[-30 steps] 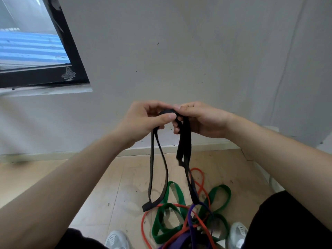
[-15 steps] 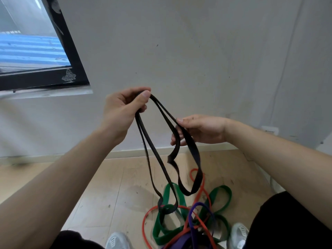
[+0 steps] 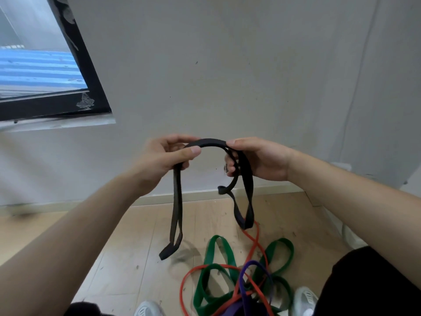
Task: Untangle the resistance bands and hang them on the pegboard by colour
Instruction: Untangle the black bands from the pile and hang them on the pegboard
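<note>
A black resistance band (image 3: 177, 206) hangs in front of me, free of the pile. My left hand (image 3: 163, 160) pinches one part of it and my right hand (image 3: 257, 159) grips another, with a short arch of band stretched between them. One long loop drops from the left hand and a shorter, twisted loop from the right. Below, on the floor, lie tangled green bands (image 3: 214, 279), a red band (image 3: 252, 249) and a purple band (image 3: 247, 290). No pegboard is in view.
A pale wall (image 3: 227, 65) stands close ahead with a skirting board (image 3: 68, 206) at its foot. A black-framed window (image 3: 68, 65) is at the upper left. The floor (image 3: 127, 258) is light wood. My white shoes (image 3: 148, 310) flank the pile.
My left hand has come down and toward the right hand, and both now hold the black band level. The band has lifted out of the pile and hangs in two separate loops.
</note>
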Motion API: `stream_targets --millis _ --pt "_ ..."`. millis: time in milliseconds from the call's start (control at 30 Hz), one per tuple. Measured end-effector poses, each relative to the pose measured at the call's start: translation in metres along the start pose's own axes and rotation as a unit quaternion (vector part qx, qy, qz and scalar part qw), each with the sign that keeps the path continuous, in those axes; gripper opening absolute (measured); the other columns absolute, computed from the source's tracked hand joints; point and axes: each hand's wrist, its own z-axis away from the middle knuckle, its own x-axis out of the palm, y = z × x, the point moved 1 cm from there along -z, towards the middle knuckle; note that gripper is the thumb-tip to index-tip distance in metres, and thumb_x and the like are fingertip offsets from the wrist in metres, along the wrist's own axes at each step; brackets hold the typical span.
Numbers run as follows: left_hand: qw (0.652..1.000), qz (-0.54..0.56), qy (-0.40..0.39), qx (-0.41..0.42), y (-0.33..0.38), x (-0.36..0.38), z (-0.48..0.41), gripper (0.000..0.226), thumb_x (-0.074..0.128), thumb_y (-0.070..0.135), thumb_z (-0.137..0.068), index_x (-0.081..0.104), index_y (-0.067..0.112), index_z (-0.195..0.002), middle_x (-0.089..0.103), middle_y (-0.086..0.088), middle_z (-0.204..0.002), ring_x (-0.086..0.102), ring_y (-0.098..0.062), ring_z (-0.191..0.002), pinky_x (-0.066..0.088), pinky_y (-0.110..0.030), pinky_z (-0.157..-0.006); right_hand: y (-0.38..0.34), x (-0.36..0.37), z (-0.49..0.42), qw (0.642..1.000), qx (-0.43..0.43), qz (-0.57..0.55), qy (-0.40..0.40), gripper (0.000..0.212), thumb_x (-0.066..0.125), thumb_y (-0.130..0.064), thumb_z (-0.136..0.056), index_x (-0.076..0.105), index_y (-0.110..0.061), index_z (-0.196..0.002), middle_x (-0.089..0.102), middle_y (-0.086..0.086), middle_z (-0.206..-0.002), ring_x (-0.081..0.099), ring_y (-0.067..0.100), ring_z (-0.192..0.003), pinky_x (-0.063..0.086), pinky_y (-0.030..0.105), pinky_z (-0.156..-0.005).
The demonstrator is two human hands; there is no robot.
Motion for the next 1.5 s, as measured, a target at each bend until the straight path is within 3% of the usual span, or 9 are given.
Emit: stream_targets --millis 200,467,633,933,1133,1267,1367,1433,1500 --pt "0.998 -0.048 -0.034 0.036 0.005 0.029 0.001 0.032 0.077 0.023 -0.077 0.074 0.013 -0.107 0.071 0.01 -0.075 0.061 -0.006 -0.065 0.049 -0.021 -0.064 -0.005 0.019 0.0 1.0 -0.019 0.003 -0.017 0.027 0.056 -0.032 -0.097 0.047 -0.014 -0.08 0.054 0.006 -0.076 0.057 0.021 -0.071 0.048 0.04 -0.087" --pt "0.994 -0.034 0.064 0.076 0.013 0.02 -0.003 0.012 0.071 0.01 -0.09 0.075 0.008 -0.1 0.066 0.01 -0.067 0.056 -0.009 -0.063 0.048 -0.021 -0.065 0.0 0.006 0.002 0.997 0.038 0.029 -0.068 0.036 0.051 -0.043 -0.095 0.06 -0.012 -0.078 0.068 0.013 -0.097 0.066 0.032 -0.101 0.045 0.049 -0.108" --pt "0.988 0.0 0.127 0.085 0.012 -0.003 -0.007 0.014 0.068 0.011 -0.093 0.074 0.008 -0.104 0.066 0.008 -0.068 0.056 -0.01 -0.063 0.048 -0.023 -0.068 0.005 -0.005 0.006 0.995 0.047 0.053 -0.076 0.032 0.052 -0.038 -0.097 0.057 -0.01 -0.084 0.065 0.014 -0.1 0.064 0.035 -0.1 0.049 0.047 -0.098" --pt "1.0 -0.018 0.006 0.017 0.001 -0.008 0.0 0.031 0.076 0.02 -0.077 0.073 0.014 -0.108 0.065 -0.002 -0.073 0.057 -0.018 -0.064 0.051 -0.026 -0.067 0.001 -0.001 0.009 0.998 0.012 -0.035 -0.047 0.029 0.052 -0.028 -0.1 0.058 -0.014 -0.075 0.061 0.01 -0.082 0.06 0.027 -0.075 0.052 0.041 -0.083" --pt "0.995 -0.046 -0.077 0.05 0.006 0.027 0.002 0.029 0.083 0.025 -0.078 0.077 0.022 -0.106 0.073 -0.009 -0.082 0.063 -0.016 -0.07 0.052 -0.026 -0.068 -0.004 0.023 0.009 0.996 0.028 -0.035 -0.072 0.025 0.051 -0.03 -0.101 0.057 -0.011 -0.086 0.058 0.007 -0.078 0.059 0.021 -0.07 0.054 0.037 -0.078" --pt "0.993 -0.073 -0.072 0.066 0.005 0.031 -0.001 0.02 0.075 0.025 -0.081 0.079 0.02 -0.101 0.078 -0.004 -0.087 0.065 -0.014 -0.078 0.051 -0.025 -0.067 -0.004 0.026 0.009 0.995 0.043 -0.05 -0.072 0.027 0.053 -0.032 -0.1 0.063 -0.011 -0.086 0.06 0.008 -0.082 0.061 0.023 -0.073 0.055 0.039 -0.079" --pt "0.992 -0.093 -0.051 0.062 0.002 0.027 -0.003 0.013 0.071 0.016 -0.09 0.08 0.015 -0.1 0.076 -0.003 -0.081 0.063 -0.013 -0.073 0.05 -0.025 -0.064 -0.003 0.022 0.009 0.995 0.058 -0.046 -0.062 0.038 0.044 -0.035 -0.106 0.062 -0.01 -0.083 0.065 0.014 -0.094 0.066 0.029 -0.092 0.055 0.045 -0.088" --pt "0.993 -0.1 -0.04 0.056 0.001 0.026 -0.004 0.017 0.072 0.016 -0.089 0.079 0.01 -0.103 0.076 -0.006 -0.081 0.064 -0.012 -0.071 0.05 -0.024 -0.064 -0.003 0.02 0.009 0.995 0.066 -0.042 -0.058 0.037 0.042 -0.036 -0.106 0.057 -0.009 -0.086 0.065 0.015 -0.096 0.065 0.03 -0.097 0.054 0.046 -0.092" --pt "0.993 -0.101 -0.046 0.047 0.002 0.025 -0.004 0.03 0.076 0.025 -0.082 0.078 0.01 -0.108 0.077 -0.014 -0.087 0.065 -0.016 -0.076 0.05 -0.026 -0.066 -0.004 0.019 0.009 0.995 0.065 -0.047 -0.056 0.033 0.044 -0.033 -0.106 0.057 -0.009 -0.086 0.063 0.013 -0.091 0.064 0.027 -0.087 0.055 0.044 -0.089"
